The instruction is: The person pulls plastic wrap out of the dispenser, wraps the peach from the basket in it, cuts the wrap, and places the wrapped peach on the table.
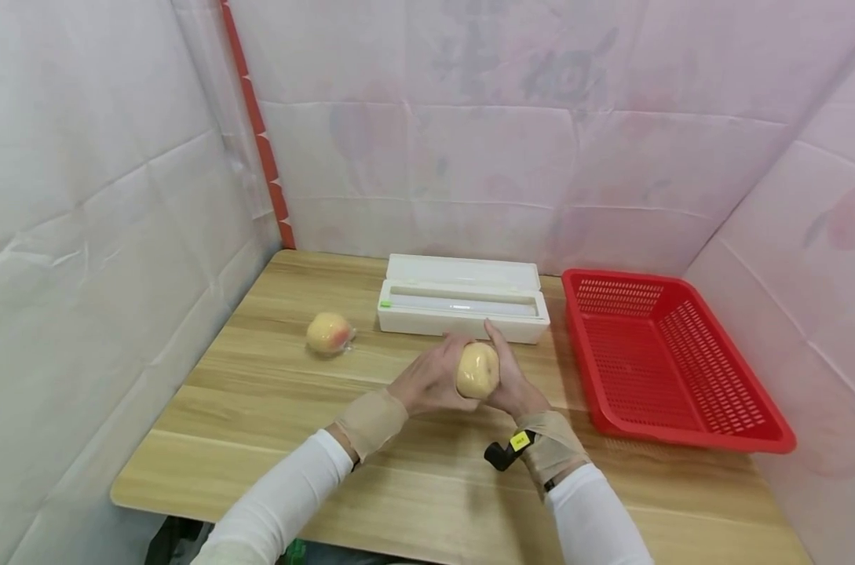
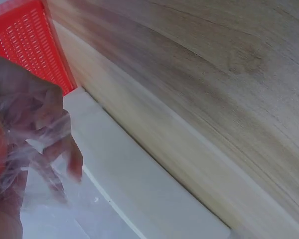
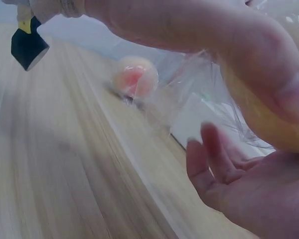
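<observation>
Between my two hands, in the head view, is a yellow peach in clear plastic film. My left hand grips it from the left; the right wrist view shows a thumb pressed on its side. My right hand holds it from the right, palm below it and fingers curled in the right wrist view. Loose crinkled film hangs about the fingers in the left wrist view, beside a reddish part of the peach. A second peach, also film-wrapped, lies on the table to the left.
Behind the hands stands an open white film box, lid raised, with a roll inside. A red plastic basket with perforated sides sits on the right. The wooden table has sheeted walls at the back and sides.
</observation>
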Tool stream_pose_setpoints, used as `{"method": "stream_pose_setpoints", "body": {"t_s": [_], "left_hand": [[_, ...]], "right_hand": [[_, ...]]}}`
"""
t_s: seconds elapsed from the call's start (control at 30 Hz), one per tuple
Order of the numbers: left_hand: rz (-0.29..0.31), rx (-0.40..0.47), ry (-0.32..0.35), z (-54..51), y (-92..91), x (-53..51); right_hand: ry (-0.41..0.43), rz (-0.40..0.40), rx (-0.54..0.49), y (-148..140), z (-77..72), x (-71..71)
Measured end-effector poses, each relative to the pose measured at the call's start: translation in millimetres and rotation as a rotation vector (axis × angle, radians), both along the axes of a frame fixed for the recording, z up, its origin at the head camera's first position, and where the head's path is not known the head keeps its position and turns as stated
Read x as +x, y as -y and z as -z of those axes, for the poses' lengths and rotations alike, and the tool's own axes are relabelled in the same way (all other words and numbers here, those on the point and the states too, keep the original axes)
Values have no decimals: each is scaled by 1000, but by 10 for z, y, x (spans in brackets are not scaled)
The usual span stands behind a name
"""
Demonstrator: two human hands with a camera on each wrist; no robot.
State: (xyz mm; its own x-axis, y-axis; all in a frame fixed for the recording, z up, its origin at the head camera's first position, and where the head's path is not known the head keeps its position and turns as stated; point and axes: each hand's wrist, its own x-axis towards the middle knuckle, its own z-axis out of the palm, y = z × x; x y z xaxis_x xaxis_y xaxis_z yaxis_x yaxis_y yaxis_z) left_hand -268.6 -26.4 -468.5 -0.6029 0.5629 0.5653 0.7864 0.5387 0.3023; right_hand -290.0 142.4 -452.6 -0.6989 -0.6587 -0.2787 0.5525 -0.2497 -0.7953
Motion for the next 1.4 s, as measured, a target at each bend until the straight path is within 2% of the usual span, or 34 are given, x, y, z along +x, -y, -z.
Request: {"method": "stream_pose_setpoints", "body": {"t_s": [0.1,0.23,0.33,0.47,0.6,0.7,0.87,0.97,1.1,1.23,1.4], "left_hand": [[13,5,9,-6,17,-13],[15,6,24,-7,35,-42],[-28,-4,-14,1,37,-61],[-108,-26,-78,33,45,-93],[-135,-49,-70,63,58,-115],[-167,-65,-6,74,58,-100],[-243,-83,193,31,-14,-8],[-234,-92,309,-18,-103,52],[-201,-69,427,-49,-212,103],[-192,-13,489,-17,-271,124],[-214,11,510,30,-273,122]], "right_hand": [[-17,-3,42,-3,-7,6],[3,107,120,10,12,14],[-14,166,138,10,31,6],[-36,180,136,-10,60,-7],[-51,198,171,-23,97,-12],[-118,266,208,-19,134,-29],[-248,417,280,-15,202,-64],[-262,434,408,-19,212,-46],[-288,417,583,-7,192,6],[-301,439,630,25,171,35],[-309,431,602,39,169,44]]}}
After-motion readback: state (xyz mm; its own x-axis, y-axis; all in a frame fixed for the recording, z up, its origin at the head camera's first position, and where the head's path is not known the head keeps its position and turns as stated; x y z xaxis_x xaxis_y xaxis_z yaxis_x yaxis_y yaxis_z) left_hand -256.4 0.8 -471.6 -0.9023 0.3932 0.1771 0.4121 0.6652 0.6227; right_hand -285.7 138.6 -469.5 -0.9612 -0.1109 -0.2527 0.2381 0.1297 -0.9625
